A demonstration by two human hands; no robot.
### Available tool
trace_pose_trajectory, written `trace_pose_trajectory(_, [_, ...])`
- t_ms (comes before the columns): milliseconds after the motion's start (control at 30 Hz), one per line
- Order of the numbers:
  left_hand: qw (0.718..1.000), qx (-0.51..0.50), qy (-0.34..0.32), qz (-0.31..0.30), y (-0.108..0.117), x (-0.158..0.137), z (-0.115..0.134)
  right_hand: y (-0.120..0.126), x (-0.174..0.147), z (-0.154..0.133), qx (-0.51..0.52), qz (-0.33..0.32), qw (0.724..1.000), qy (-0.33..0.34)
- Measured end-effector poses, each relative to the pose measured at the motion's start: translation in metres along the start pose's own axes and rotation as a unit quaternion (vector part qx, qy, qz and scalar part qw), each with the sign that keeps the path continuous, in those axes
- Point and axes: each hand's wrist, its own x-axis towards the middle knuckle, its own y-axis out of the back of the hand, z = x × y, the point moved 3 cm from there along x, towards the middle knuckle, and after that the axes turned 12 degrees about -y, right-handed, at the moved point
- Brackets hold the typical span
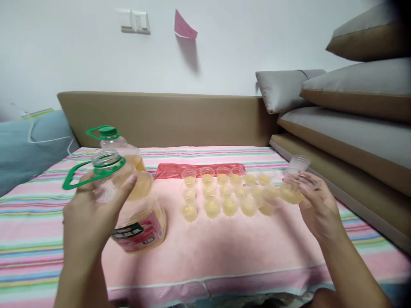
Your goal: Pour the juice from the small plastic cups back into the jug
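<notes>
My left hand [96, 205] is wrapped round the neck of an uncapped clear plastic jug [139, 233] with a green handle ring, a pink label and pale yellow liquid inside. At the right, my right hand [317, 201] grips a clear plastic cup [298, 164] that looks tilted. Close to those fingers, a blurred cup with yellow liquid [290, 194] shows; I cannot tell whether the hand holds it too. Between my hands, several small clear cups [212, 208] stand in rows on a pink cloth [205, 252], with pale yellow liquid in them.
Behind the held jug stands a second jug [136, 160] with a green cap. Red plastic wrapping [170, 171] lies behind the cups. Stacked grey-brown cushions [353, 128] line the right side, a blue pillow [45, 141] the left. A brown headboard [167, 119] runs along the back.
</notes>
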Motion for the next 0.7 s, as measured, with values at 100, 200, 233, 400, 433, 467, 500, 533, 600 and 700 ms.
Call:
trace_pose_trajectory(100, [0.999,-0.021,0.026,-0.026,0.001,-0.001,-0.006,-0.042,-0.004,-0.017,0.018,-0.048,0.999,0.007])
trace_pose_trajectory(200, [0.998,-0.062,-0.014,-0.009,0.001,-0.004,-0.011,-0.091,-0.006,-0.037,0.006,-0.104,0.994,0.036])
trace_pose_trajectory(233, [0.997,-0.072,-0.029,0.001,0.001,-0.007,-0.011,-0.108,-0.006,-0.044,-0.003,-0.123,0.991,0.051])
trace_pose_trajectory(400, [0.987,-0.137,-0.083,0.017,0.001,-0.021,-0.001,-0.201,-0.015,-0.072,-0.027,-0.228,0.970,0.075])
trace_pose_trajectory(433, [0.985,-0.147,-0.088,0.020,0.001,-0.023,0.000,-0.219,-0.018,-0.075,-0.023,-0.244,0.967,0.075])
trace_pose_trajectory(467, [0.983,-0.155,-0.095,0.024,0.001,-0.025,0.000,-0.236,-0.022,-0.076,-0.020,-0.260,0.962,0.074])
trace_pose_trajectory(500, [0.981,-0.162,-0.102,0.024,0.001,-0.027,-0.001,-0.253,-0.025,-0.077,-0.022,-0.279,0.957,0.072])
trace_pose_trajectory(533, [0.979,-0.169,-0.110,0.024,0.001,-0.028,-0.002,-0.268,-0.028,-0.076,-0.027,-0.300,0.951,0.070])
trace_pose_trajectory(600, [0.975,-0.180,-0.129,0.016,0.000,-0.029,-0.006,-0.295,-0.035,-0.073,-0.047,-0.344,0.935,0.072])
trace_pose_trajectory(700, [0.969,-0.191,-0.157,0.009,0.000,-0.029,-0.009,-0.324,-0.045,-0.066,-0.088,-0.399,0.909,0.083])
